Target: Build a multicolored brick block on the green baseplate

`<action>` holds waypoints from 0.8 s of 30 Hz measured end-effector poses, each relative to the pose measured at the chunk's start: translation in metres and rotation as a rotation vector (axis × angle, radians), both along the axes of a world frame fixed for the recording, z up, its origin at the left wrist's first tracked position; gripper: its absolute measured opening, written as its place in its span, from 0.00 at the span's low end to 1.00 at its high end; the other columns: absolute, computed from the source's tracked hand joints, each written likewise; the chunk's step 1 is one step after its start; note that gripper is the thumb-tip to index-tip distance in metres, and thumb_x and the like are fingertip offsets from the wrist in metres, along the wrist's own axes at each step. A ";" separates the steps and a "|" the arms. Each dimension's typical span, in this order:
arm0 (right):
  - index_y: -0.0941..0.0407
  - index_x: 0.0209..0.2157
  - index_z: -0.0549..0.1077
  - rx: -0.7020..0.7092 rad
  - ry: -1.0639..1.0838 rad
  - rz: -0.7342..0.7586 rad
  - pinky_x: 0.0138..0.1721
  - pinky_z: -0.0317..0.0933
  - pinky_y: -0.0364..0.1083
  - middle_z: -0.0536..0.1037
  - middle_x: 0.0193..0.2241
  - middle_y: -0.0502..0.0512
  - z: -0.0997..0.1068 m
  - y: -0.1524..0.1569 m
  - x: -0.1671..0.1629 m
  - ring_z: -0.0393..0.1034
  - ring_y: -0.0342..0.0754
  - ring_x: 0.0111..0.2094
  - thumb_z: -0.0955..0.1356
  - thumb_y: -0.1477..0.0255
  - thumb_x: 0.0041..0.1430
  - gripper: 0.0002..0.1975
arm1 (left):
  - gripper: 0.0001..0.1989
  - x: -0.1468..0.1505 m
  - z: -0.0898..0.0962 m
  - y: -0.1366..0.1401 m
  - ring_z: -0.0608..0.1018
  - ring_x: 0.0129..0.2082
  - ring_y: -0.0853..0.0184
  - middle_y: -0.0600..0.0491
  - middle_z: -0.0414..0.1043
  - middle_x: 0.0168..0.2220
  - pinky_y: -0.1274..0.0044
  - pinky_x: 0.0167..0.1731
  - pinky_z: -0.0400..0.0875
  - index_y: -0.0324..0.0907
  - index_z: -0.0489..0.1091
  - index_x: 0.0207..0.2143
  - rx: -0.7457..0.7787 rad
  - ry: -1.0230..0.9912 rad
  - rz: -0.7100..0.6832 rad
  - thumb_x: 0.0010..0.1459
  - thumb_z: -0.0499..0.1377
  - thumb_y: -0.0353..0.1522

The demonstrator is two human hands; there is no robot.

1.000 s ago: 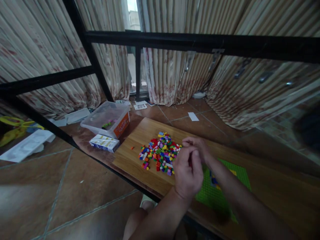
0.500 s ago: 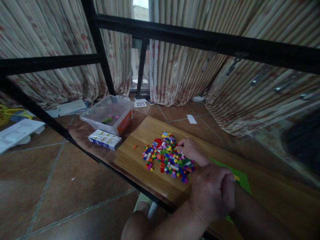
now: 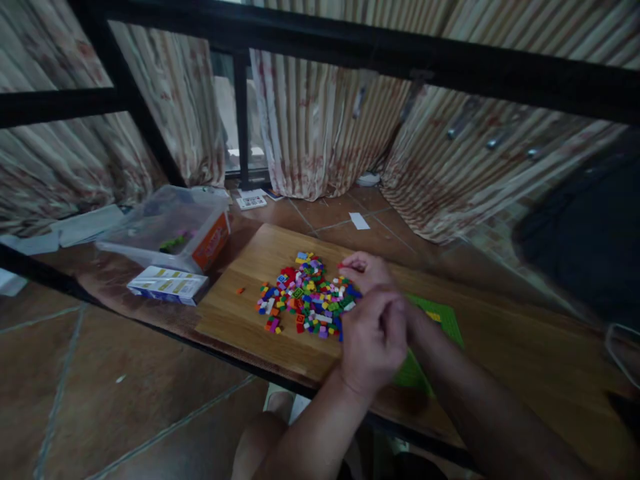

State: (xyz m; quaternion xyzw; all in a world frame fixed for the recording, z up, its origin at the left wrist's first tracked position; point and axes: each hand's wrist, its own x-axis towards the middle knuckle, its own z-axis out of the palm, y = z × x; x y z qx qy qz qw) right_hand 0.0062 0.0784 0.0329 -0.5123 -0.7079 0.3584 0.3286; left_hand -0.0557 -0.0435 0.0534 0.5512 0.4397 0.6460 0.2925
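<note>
A heap of small, many-coloured toy bricks (image 3: 310, 297) lies on the wooden board. Beyond the heap's right edge, my right hand (image 3: 371, 272) pinches a small red toy brick (image 3: 341, 265) between thumb and fingertips. Nearer to me, my left hand (image 3: 375, 337) is closed with curled fingers and overlaps the right wrist in view. Whatever it may hold is hidden. Partly behind my forearms lies a green studded baseplate (image 3: 450, 327), with a few yellow bricks (image 3: 433, 316) on it.
A clear plastic tub (image 3: 150, 217) with some bricks inside stands at the left, a white-and-blue box (image 3: 167, 285) in front of it. One orange brick (image 3: 241, 291) lies apart on the board (image 3: 235, 320). A black metal bar (image 3: 320, 30) crosses above.
My right hand has come away from the heap with the red brick in its fingers. The view has swung right, so everything sits further left. My left hand stays closed.
</note>
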 end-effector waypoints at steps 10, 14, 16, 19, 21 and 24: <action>0.55 0.35 0.75 -0.051 0.367 -0.586 0.23 0.64 0.41 0.77 0.27 0.51 0.020 -0.081 0.170 0.70 0.43 0.25 0.74 0.60 0.45 0.18 | 0.08 0.008 -0.015 0.017 0.70 0.25 0.73 0.57 0.68 0.25 0.82 0.26 0.64 0.39 0.71 0.32 -0.314 -0.129 -0.090 0.59 0.56 0.34; 0.55 0.34 0.76 -0.108 0.388 -0.518 0.28 0.68 0.45 0.79 0.30 0.52 -0.007 -0.097 0.178 0.73 0.46 0.29 0.75 0.61 0.43 0.17 | 0.08 0.019 -0.027 0.024 0.72 0.27 0.72 0.56 0.71 0.26 0.81 0.28 0.65 0.39 0.72 0.33 -0.424 -0.028 -0.158 0.57 0.57 0.34; 0.55 0.35 0.76 -0.074 0.300 -0.430 0.33 0.69 0.47 0.80 0.33 0.54 -0.012 -0.101 0.177 0.74 0.48 0.33 0.73 0.63 0.47 0.13 | 0.08 0.024 -0.033 0.027 0.73 0.28 0.70 0.55 0.73 0.27 0.80 0.29 0.66 0.39 0.73 0.34 -0.469 0.042 -0.164 0.56 0.57 0.33; 0.53 0.37 0.77 0.020 0.089 -0.316 0.42 0.68 0.51 0.80 0.38 0.54 -0.014 -0.105 0.175 0.74 0.49 0.38 0.69 0.68 0.56 0.07 | 0.08 0.031 -0.042 0.032 0.75 0.29 0.69 0.54 0.74 0.28 0.79 0.30 0.67 0.40 0.73 0.34 -0.501 0.148 -0.173 0.56 0.57 0.33; 0.52 0.38 0.77 0.084 -0.044 -0.243 0.45 0.66 0.52 0.80 0.39 0.53 -0.014 -0.107 0.173 0.74 0.49 0.40 0.67 0.72 0.59 0.07 | 0.08 0.034 -0.046 0.034 0.76 0.31 0.68 0.53 0.75 0.31 0.78 0.32 0.68 0.40 0.74 0.35 -0.501 0.217 -0.181 0.56 0.57 0.33; 0.51 0.39 0.77 0.167 -0.168 -0.152 0.45 0.66 0.51 0.79 0.38 0.53 -0.015 -0.108 0.170 0.72 0.49 0.40 0.66 0.75 0.61 0.09 | 0.10 0.037 -0.051 0.037 0.77 0.35 0.66 0.50 0.77 0.35 0.76 0.36 0.70 0.40 0.74 0.38 -0.503 0.304 -0.194 0.57 0.56 0.34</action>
